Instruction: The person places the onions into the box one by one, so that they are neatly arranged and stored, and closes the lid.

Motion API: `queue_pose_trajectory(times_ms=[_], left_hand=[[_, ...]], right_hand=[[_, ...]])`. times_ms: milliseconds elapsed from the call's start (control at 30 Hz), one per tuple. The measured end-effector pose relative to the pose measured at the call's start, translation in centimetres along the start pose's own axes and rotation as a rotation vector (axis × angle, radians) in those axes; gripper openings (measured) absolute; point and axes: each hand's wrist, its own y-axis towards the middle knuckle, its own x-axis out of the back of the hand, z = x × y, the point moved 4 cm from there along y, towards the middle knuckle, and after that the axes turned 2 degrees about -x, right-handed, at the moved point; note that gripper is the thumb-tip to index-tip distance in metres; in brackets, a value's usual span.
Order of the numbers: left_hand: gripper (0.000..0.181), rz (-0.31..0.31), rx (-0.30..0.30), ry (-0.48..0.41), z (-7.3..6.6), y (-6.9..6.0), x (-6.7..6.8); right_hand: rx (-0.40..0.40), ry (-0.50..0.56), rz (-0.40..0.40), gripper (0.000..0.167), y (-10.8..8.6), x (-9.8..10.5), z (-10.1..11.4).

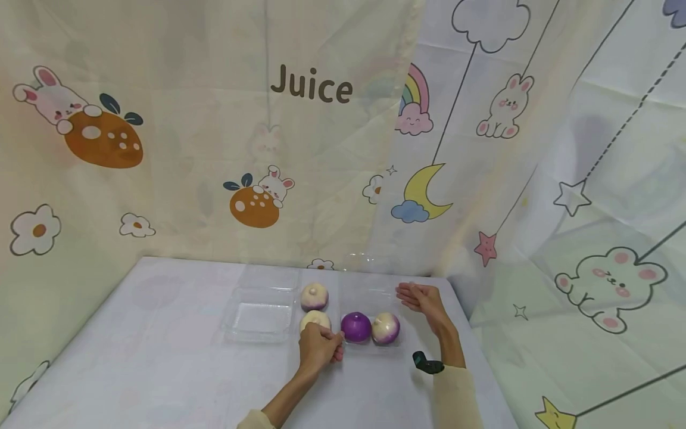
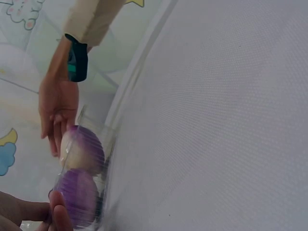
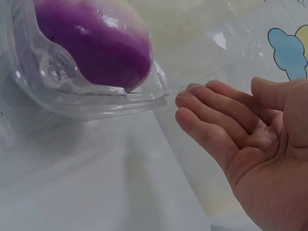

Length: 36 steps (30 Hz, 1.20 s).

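A clear plastic clamshell box [image 1: 375,350] holds two turnip-like round vegetables, a deep purple one [image 1: 356,327] and a white-and-purple one [image 1: 386,328]. Its clear lid [image 1: 370,286] is folded back on the far side. My left hand [image 1: 319,347] pinches the box's near left edge between thumb and fingers, partly hiding a pale vegetable [image 1: 315,317] outside the box. At the lid's right side is my right hand [image 1: 425,302], palm turned inward. Its fingers [image 3: 216,108] are extended, the tips at the lid's edge; whether they touch it, I cannot tell.
A second clear clamshell box [image 1: 262,322] stands open to the left. Between the boxes, another white-and-purple vegetable [image 1: 314,297] sits on the white-covered table [image 1: 177,357]. Printed curtains [image 1: 187,119] hang behind and to the sides.
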Motion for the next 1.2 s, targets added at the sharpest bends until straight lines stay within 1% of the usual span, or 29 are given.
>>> queue_pose_trajectory(times_ms=[200,300,467,633,833,967,1200], left_hand=[[0.025,0.004,0.004,0.005,-0.02,0.03,0.02],[0.025,0.001,0.007,0.000,-0.03,0.04,0.06],[0.025,0.001,0.015,-0.008,-0.04,0.05,0.05],[0.024,0.001,0.014,-0.009,-0.02,0.10,0.02],[0.023,0.001,0.008,-0.016,-0.05,0.20,0.03],[0.024,0.001,0.004,-0.013,-0.09,0.12,0.05],[0.026,0.006,0.012,-0.017,-0.11,0.08,0.06]], right_hand=[[-0.012,0.029,-0.048,0.051,-0.08,0.11,0.26],[-0.011,0.033,-0.056,0.052,-0.03,0.09,0.38],[0.012,0.025,-0.069,0.052,-0.06,0.11,0.45],[0.034,0.049,-0.097,0.051,-0.01,0.05,0.43],[0.048,0.045,-0.156,0.059,0.04,-0.10,0.45],[0.045,0.065,-0.192,0.063,0.03,-0.22,0.38],[0.046,0.062,-0.205,0.064,0.15,-0.19,0.04]])
